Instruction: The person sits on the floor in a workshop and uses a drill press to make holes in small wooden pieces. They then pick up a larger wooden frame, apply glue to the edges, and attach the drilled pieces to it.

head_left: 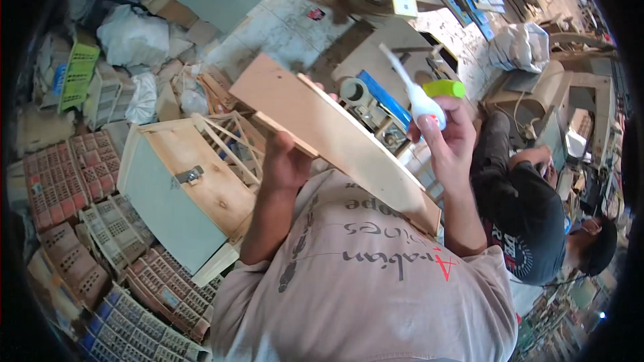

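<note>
My left hand [287, 161] grips a long, flat wooden panel [322, 121] that slants down to the right in front of my chest. Its thumb presses on the near edge, where a short wooden strip [285, 133] runs, and fingertips show past the far edge. A pale strip lines that far edge. In my right hand [454, 139] is a small white squeeze bottle [421, 102] with a long thin nozzle pointing up and left, away from the panel. Just behind the bottle shows a bright green cylindrical object [444, 88]; whether it touches my fingers is unclear.
A wooden box-like piece with a metal latch [190, 175] stands at left, beside stacked perforated model-like panels [70, 177]. Beyond the panel are a roll of tape [354, 91] and a low board [382, 47]. A person in black [520, 208] sits close at right.
</note>
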Demonstrator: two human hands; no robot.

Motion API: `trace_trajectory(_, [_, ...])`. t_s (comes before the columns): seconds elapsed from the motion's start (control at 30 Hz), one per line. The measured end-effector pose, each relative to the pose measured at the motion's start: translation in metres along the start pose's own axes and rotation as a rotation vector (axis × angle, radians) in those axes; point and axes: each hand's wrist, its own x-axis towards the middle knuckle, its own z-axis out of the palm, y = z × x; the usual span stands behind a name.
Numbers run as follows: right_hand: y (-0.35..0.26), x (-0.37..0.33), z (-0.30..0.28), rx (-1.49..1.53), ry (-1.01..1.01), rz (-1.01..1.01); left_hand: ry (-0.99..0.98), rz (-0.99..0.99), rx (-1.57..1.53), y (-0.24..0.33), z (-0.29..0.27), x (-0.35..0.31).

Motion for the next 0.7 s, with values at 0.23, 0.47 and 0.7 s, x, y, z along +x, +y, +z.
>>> trace_trajectory(0.23, [-0.006,0.011,0.037,-0.253,-0.095,-0.226,0.008,-0.012,-0.084,0.006,-0.002,-0.003])
trace_trajectory(0.47, [-0.009,0.018,0.045,-0.439,-0.076,-0.358,0.008,-0.014,-0.101,0.012,-0.009,-0.004])
trace_trajectory(0.7, [-0.011,0.020,0.049,-0.513,-0.082,-0.416,0.039,-0.038,0.051,0.016,-0.006,-0.002])
